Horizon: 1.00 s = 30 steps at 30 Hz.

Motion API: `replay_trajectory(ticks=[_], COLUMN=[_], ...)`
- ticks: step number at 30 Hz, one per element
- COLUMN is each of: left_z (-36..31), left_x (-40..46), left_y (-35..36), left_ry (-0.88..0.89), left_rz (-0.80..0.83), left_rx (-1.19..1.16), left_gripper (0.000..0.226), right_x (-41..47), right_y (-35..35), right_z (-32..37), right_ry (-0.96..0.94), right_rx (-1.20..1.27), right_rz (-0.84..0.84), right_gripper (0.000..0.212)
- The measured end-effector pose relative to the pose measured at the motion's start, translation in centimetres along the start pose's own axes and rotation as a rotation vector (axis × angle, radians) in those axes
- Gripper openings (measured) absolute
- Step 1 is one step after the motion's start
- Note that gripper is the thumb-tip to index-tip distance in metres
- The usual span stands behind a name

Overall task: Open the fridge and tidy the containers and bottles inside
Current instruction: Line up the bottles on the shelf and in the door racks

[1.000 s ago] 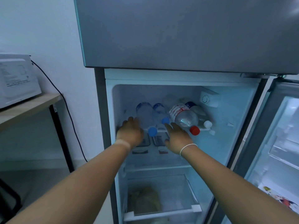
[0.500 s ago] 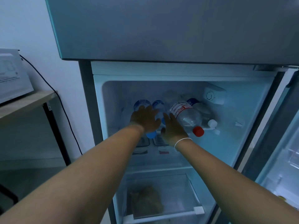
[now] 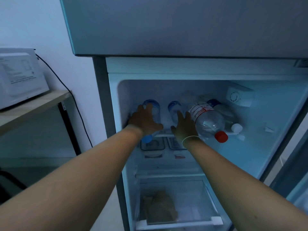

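Clear plastic bottles lie on their sides on the top shelf (image 3: 164, 135) of the open fridge (image 3: 275, 124), caps toward the near edge, likely so they fit under the low ceiling. Left hand (image 3: 144, 121) lies palm-down over the left bottle (image 3: 152, 107), fingers spread and curled round its body, blue cap (image 3: 146, 139) poking out below the wrist; looks like a light hold to slide or straighten it, grip firmness unclear. Right hand (image 3: 184, 126) is flat and open, fingers together, resting on the middle bottle (image 3: 175, 108) and touching the big red-cap bottle (image 3: 207, 121) on its right; not closed on anything, probably steadying so the round bottles don't roll. White-cap bottle (image 3: 232, 123) sits far right, partly hidden behind the red-cap one. Two tubs (image 3: 152, 145) stand on the shelf below, half hidden by the wrists. Bottom drawer (image 3: 176, 220) holds a bag (image 3: 160, 209). Microwave (image 3: 20, 75) on a table (image 3: 33, 104) at left, unrelated. Tidying appears mid-way: bottles are being lined up parallel.
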<state>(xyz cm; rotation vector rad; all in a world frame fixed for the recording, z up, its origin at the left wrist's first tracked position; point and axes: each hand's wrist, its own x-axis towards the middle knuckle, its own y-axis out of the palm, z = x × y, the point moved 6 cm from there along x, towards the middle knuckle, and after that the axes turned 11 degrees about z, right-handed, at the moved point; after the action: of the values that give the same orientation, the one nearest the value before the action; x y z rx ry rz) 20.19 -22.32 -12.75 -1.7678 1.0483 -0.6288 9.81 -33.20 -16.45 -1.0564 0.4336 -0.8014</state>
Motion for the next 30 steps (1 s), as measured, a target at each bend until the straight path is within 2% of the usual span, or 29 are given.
replay_trajectory(ticks=[5, 9, 16, 24, 30], left_z=[-0.2, -0.3, -0.6, -1.2, -1.3], left_x=[0.1, 0.1, 0.1, 0.1, 0.0], left_y=[0.7, 0.9, 1.1, 1.5, 1.6], left_ry=[-0.055, -0.04, -0.037, -0.052, -0.046], left_rz=[0.047, 0.043, 0.027, 0.004, 0.014], left_rx=[0.144, 0.194, 0.222, 0.292, 0.302], left_gripper=[0.074, 0.076, 0.073, 0.071, 0.071], right_x=[0.9, 2.0, 2.6, 0.3, -2.2], right_y=[-0.2, -0.5, -0.4, -0.1, -0.1], right_z=[0.0, 0.1, -0.1, 0.4, 0.3], right_ry=[0.032, 0.01, -0.02, -0.029, 0.01], right_rx=[0.007, 0.008, -0.019, -0.102, -0.012], right_rz=[-0.051, -0.066, -0.063, -0.095, -0.046], right_gripper=[0.063, 0.061, 0.073, 0.065, 0.074])
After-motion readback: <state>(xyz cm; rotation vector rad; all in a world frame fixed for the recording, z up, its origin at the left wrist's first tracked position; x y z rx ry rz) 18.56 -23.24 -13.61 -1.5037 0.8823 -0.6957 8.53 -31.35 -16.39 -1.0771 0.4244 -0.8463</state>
